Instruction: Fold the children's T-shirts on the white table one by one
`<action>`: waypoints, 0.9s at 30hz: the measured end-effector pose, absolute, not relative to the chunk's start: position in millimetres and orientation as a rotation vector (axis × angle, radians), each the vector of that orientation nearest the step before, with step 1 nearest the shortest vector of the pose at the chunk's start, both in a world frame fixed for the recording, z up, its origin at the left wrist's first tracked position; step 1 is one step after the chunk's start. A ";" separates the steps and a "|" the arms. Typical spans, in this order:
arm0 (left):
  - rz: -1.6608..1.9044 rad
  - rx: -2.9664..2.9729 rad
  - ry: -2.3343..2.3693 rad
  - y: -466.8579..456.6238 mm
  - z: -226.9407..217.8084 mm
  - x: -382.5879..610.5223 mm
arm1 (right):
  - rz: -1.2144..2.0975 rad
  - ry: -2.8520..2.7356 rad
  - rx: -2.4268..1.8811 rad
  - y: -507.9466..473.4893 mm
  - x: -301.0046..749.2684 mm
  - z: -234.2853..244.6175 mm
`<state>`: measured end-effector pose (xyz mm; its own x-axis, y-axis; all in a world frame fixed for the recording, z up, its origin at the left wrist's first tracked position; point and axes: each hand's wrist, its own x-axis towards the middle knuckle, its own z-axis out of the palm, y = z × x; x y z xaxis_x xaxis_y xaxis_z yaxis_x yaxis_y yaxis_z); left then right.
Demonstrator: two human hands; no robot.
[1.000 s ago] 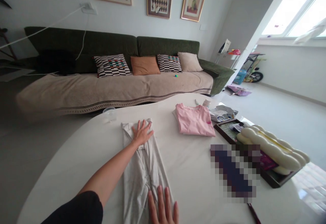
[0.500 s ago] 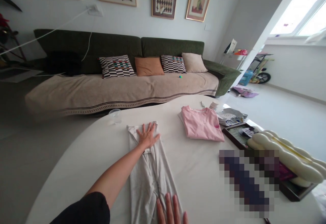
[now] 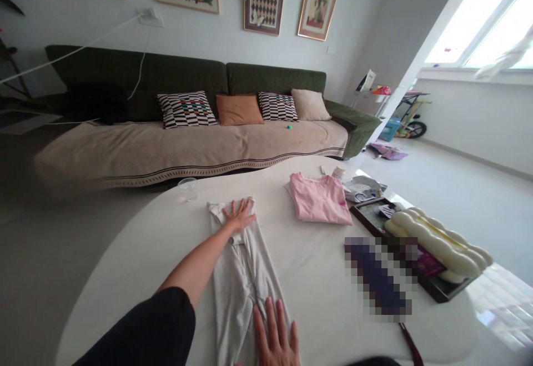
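Two open hands rest on a long light-grey folded garment (image 3: 237, 277) on a white curved table (image 3: 325, 277): the left hand (image 3: 239, 216) presses its top end, fingers spread flat, and the right hand (image 3: 277, 335) lies on its lower part, fingers also spread. A dark wooden tray (image 3: 364, 216) holds a cream wavy cushion (image 3: 433, 244).

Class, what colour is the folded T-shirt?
The T-shirt is pale pink, clearest in the head view.

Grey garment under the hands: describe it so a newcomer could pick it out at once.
On the white table facing the dark green sofa, two garments lie flat. The light grey one is the long narrow strip under the left hand and right hand, unlike the squarer pink T-shirt beside it.
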<state>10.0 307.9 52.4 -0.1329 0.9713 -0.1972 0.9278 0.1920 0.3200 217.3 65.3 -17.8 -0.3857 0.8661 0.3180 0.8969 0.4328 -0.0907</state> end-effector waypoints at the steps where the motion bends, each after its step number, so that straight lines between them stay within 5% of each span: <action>1: 0.165 1.782 2.103 304.0 59.9 12.6 | -0.096 -2.420 -1.461 65.0 220.6 -9.3; 8: 0.414 2.015 1.927 170.2 80.6 63.0 | 0.080 -2.525 -1.456 60.4 225.8 17.1; 17: 0.319 1.960 1.762 -30.0 -31.0 77.5 | 0.052 -2.573 -1.534 52.6 221.9 7.7; 27: 0.426 1.998 1.784 -60.8 32.4 71.7 | 0.438 -2.804 -1.370 21.4 229.5 59.1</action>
